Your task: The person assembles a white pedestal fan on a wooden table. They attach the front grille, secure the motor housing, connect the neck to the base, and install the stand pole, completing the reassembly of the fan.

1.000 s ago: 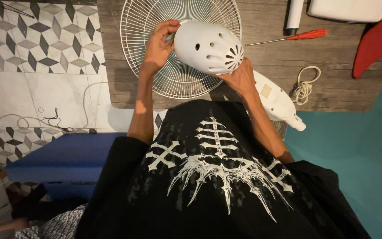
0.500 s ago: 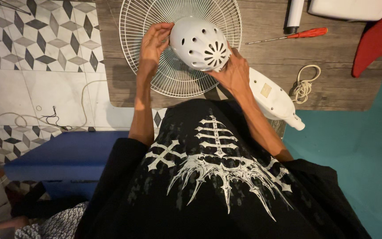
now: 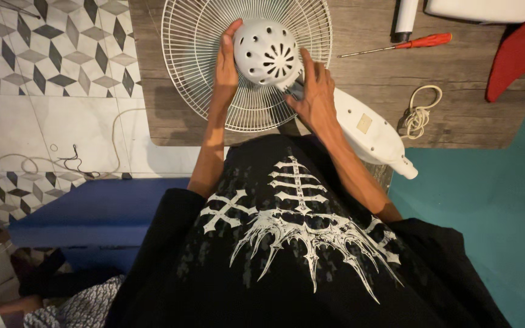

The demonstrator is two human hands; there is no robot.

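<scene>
A white domed fan motor cover (image 3: 267, 52) with round holes and vent slots sits over the middle of a white wire fan grille (image 3: 189, 67). My left hand (image 3: 226, 61) grips the cover's left side. My right hand (image 3: 314, 91) holds its lower right edge, fingers spread against it. The white fan neck (image 3: 372, 133) runs down to the right from under my right hand.
A red-handled screwdriver (image 3: 417, 42) lies on the wooden board (image 3: 457, 115) to the right, beside a white tube (image 3: 405, 18) and a coiled white cord (image 3: 420, 109). A red part (image 3: 518, 54) is at the far right. Patterned tiles (image 3: 50, 54) and a thin cable (image 3: 71, 161) lie left.
Both hands have turned the motor cover so its vented end faces up and moved it left and up toward the grille's centre. My left hand slid down along its side.
</scene>
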